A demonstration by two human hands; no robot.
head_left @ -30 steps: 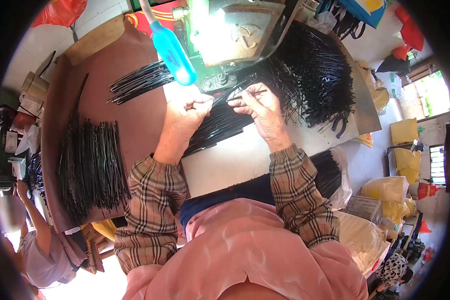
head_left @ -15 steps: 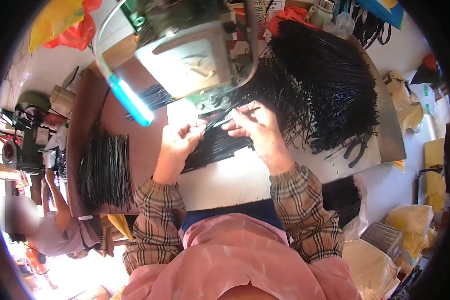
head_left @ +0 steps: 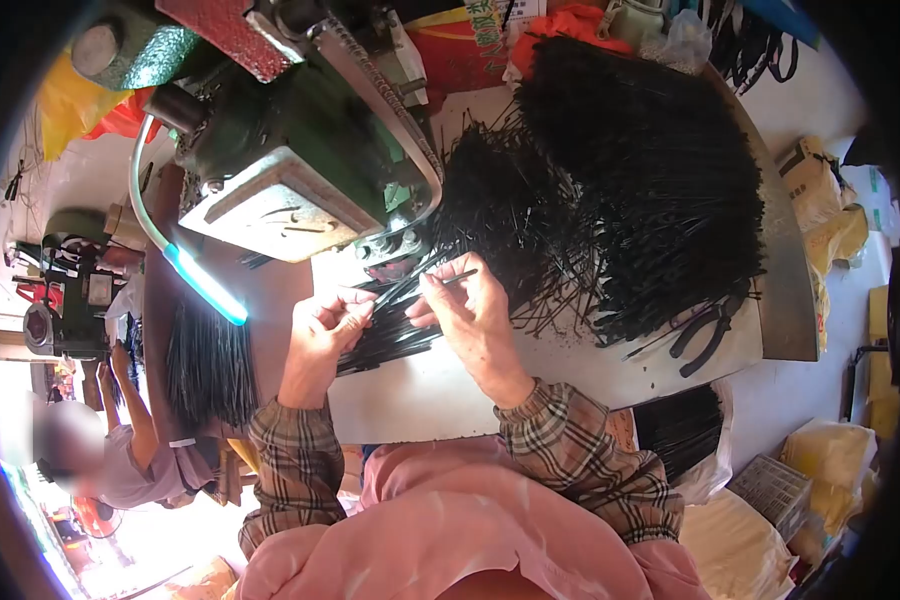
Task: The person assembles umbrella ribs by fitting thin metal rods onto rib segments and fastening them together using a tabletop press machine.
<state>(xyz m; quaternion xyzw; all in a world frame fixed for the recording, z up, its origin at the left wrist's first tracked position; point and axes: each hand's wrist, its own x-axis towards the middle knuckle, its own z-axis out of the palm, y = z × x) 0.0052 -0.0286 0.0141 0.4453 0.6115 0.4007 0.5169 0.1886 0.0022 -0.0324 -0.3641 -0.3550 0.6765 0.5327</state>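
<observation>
My left hand [head_left: 320, 345] is closed in a pinch, thumb against forefinger, on the end of a thin black wire. Just to its right, my right hand [head_left: 475, 330] pinches a short dark wire [head_left: 460, 277] that sticks out past the fingers. Whether both hands hold the same piece I cannot tell. Beneath them a loose bundle of black wires [head_left: 395, 343] lies on the pale worktop [head_left: 420, 405]. Right behind the hands stands a green press machine [head_left: 300, 130], its lower tooling [head_left: 390, 243] close to my fingertips.
A lit tube lamp [head_left: 208, 285] hangs left of the press. Large heaps of black wires [head_left: 660, 180] cover the right side, with black-handled pliers [head_left: 708, 335] at their front. Another wire bundle [head_left: 210, 365] lies left. A co-worker [head_left: 155, 460] sits at another machine [head_left: 75, 290].
The view has tilted and shifted, so more of the press shows and the lamp appears lower left. Both hands stay close together, pinching, and appear lower and further left in the picture.
</observation>
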